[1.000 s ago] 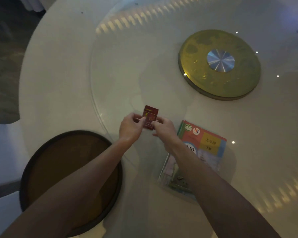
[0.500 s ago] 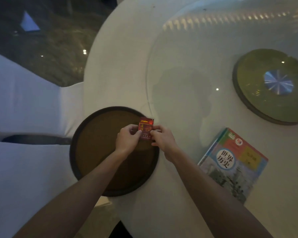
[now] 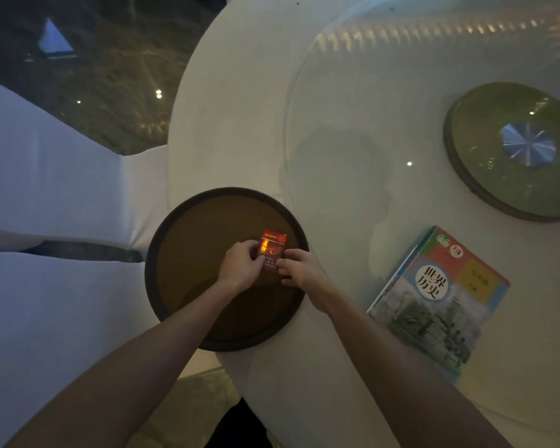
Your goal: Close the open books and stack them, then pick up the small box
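Head view of a round white table point(image 3: 227, 101) in dim light. Both hands hold the small red box point(image 3: 272, 248) between them: the left hand point(image 3: 241, 268) pinches its left edge and the right hand point(image 3: 301, 270) its lower right edge, fingers curled onto the box from either side, with its printed face turned up toward the camera. The box sits in front of a dark round tray point(image 3: 162, 253) at the table's near-left edge; whether it is raised clear of the tray or resting on its surface cannot be told from this view. The books point(image 3: 440, 302) lie closed in a squared pile to the right, well apart from the hands, a coloured cover uppermost; how many volumes the pile holds is not resolved. A green disc point(image 3: 485, 176) with a metal hub sits farther right under the glass turntable point(image 3: 353, 156). Judged from this layout, the closing and stacking steps are complete and the final step, picking up the box, is in hand or nearly done. The next move calls for little: keeping the two-sided pinch firm and the box level, or passing it to one hand without letting the light pack slip.
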### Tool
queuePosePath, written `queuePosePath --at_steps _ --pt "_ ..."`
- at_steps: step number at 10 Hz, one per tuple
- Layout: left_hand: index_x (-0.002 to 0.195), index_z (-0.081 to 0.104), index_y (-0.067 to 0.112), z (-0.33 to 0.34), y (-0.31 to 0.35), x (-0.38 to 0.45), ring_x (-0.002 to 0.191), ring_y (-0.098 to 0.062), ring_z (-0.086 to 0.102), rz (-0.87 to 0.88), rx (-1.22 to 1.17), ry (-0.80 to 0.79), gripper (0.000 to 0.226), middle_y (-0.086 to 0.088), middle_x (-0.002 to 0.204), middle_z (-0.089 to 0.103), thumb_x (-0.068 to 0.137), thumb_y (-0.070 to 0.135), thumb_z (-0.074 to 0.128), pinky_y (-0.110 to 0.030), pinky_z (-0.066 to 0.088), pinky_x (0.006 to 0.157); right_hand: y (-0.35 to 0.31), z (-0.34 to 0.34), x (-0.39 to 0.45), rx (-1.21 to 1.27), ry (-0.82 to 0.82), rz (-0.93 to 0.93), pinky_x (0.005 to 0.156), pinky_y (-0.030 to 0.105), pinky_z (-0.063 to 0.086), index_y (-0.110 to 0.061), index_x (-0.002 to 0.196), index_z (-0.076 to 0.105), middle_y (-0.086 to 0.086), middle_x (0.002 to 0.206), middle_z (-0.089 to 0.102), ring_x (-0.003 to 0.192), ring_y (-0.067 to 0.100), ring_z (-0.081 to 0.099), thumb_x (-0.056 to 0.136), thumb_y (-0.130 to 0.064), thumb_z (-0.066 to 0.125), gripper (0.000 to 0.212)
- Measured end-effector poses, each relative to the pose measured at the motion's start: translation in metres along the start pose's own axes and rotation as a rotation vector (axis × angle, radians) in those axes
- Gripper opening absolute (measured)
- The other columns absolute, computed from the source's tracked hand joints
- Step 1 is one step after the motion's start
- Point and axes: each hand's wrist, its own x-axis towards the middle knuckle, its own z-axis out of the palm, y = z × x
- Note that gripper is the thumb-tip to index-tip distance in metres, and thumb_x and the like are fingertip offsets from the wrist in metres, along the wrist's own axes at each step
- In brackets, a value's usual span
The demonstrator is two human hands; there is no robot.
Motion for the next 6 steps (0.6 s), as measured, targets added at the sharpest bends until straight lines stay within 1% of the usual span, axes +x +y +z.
queuePosePath --at_steps 1,2,3,4,5,6 --pt "0.124 0.07 0.02 -0.004 0.006 0.001 0.105 -0.019 0.068 0.042 0.082 -0.028 0.033 0.0 0.112 0.075 0.091 0.019 0.067 -0.037 0.054 0.09 0.001 -0.003 -0.008 0.008 -0.067 -0.003 0.095 0.036 0.056 -0.011 0.135 0.062 0.002 0.116 0.07 0.11 0.017 0.065 0.096 -0.018 0.064 0.039" --pt "0.132 0.063 0.026 -0.006 0.014 0.003 0.105 -0.021 0.065 0.148 0.222 -0.022 0.039 -0.002 0.115 0.066 0.094 0.02 0.062 -0.036 0.054 0.088 0.007 0.003 -0.013 0.123 -0.097 0.003 0.099 0.038 0.055 -0.01 0.133 0.062 0.006 0.124 0.067 0.118 0.02 0.062 0.095 -0.014 0.065 0.039" --pt "0.136 0.061 0.02 -0.007 0.019 0.007 0.109 -0.022 0.063 0.171 0.258 0.0 0.041 -0.005 0.121 0.063 0.095 0.017 0.061 -0.035 0.052 0.088 0.011 0.012 -0.011 0.266 -0.114 0.023 0.102 0.041 0.054 -0.009 0.133 0.06 0.007 0.125 0.066 0.122 0.023 0.061 0.094 -0.012 0.064 0.039" --pt "0.143 0.055 0.013 -0.01 0.019 0.012 0.121 -0.025 0.06 0.151 0.278 -0.049 0.046 -0.008 0.134 0.063 0.097 0.015 0.059 -0.04 0.051 0.098 0.017 0.025 -0.011 0.395 -0.161 0.036 0.111 0.051 0.046 -0.006 0.14 0.056 0.013 0.138 0.061 0.134 0.028 0.055 0.092 -0.011 0.062 0.048" --pt "0.145 0.052 0.014 -0.014 0.019 0.009 0.126 -0.026 0.058 0.169 0.303 -0.076 0.047 -0.008 0.14 0.061 0.098 0.014 0.055 -0.044 0.05 0.103 0.015 0.031 -0.018 0.426 -0.163 0.043 0.113 0.054 0.044 -0.007 0.142 0.053 0.014 0.142 0.058 0.138 0.029 0.052 0.092 -0.008 0.061 0.051" --pt "0.144 0.052 0.013 -0.022 0.027 0.008 0.128 -0.025 0.058 0.202 0.301 -0.02 0.046 -0.007 0.142 0.06 0.099 0.015 0.055 -0.043 0.05 0.103 0.013 0.025 -0.028 0.402 -0.078 0.07 0.11 0.048 0.049 -0.006 0.15 0.041 0.015 0.131 0.061 0.129 0.029 0.058 0.096 -0.002 0.058 0.057"
